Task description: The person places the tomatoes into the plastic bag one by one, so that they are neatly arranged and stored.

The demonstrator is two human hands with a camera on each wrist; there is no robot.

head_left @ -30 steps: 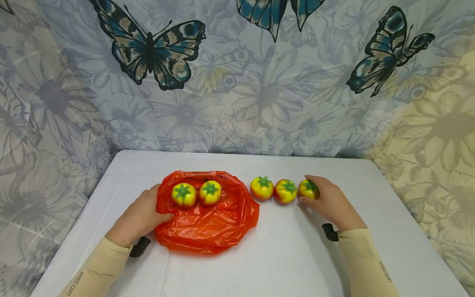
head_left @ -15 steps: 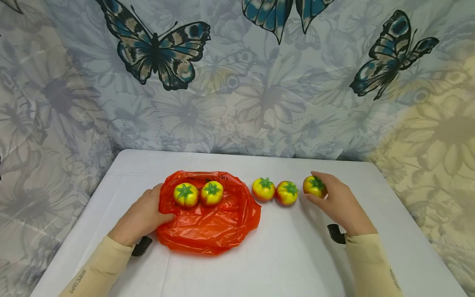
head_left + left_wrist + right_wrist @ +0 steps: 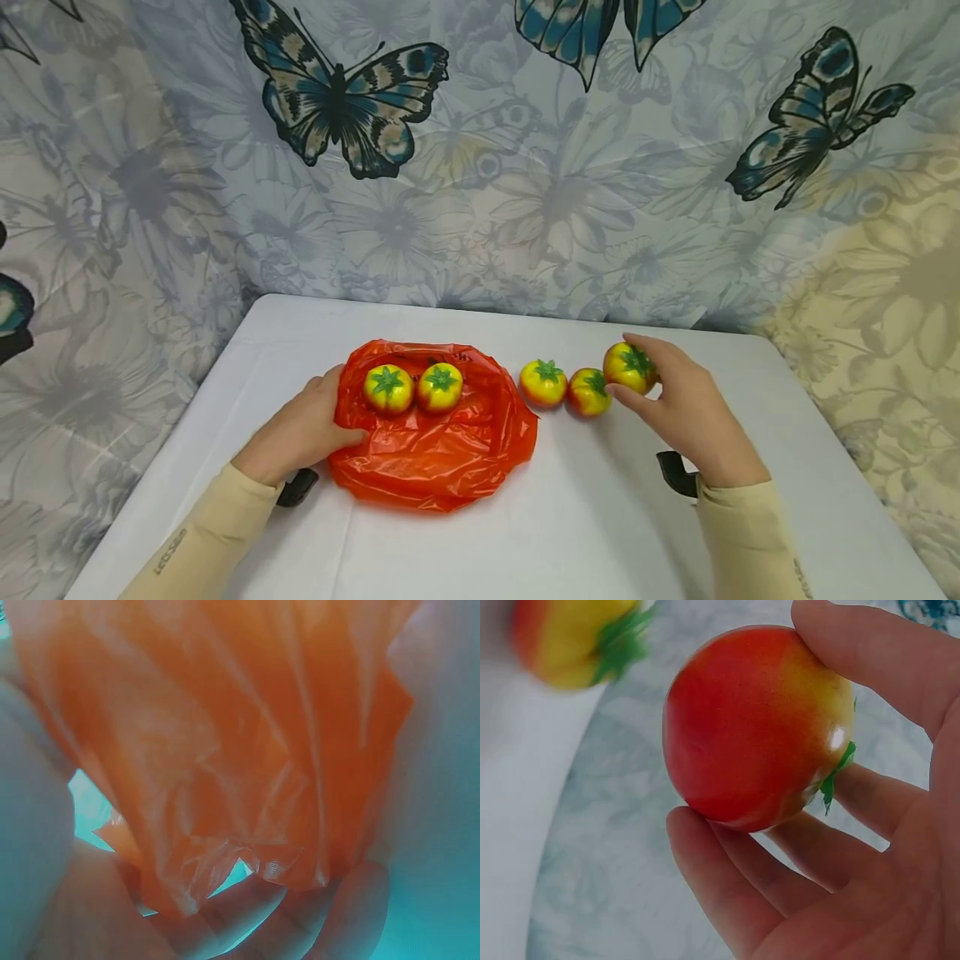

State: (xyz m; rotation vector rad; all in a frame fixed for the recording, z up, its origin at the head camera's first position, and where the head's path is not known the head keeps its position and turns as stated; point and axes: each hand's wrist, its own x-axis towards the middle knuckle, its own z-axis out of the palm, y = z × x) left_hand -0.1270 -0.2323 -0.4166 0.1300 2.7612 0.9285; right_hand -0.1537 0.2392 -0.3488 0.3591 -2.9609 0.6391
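Right of the bag (image 3: 450, 462), table (image 3: 585, 521) runs to its edge; my left hand (image 3: 303, 429) grips the bag, my right hand (image 3: 693, 408) pinches a fruit (image 3: 627, 367), higher than before.

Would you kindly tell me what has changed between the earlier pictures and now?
The right hand, already gripping the end fruit, has lifted it up out of the row. The left hand still holds the red bag; the two fruits at the bag and the other two fruits in the row stay put.
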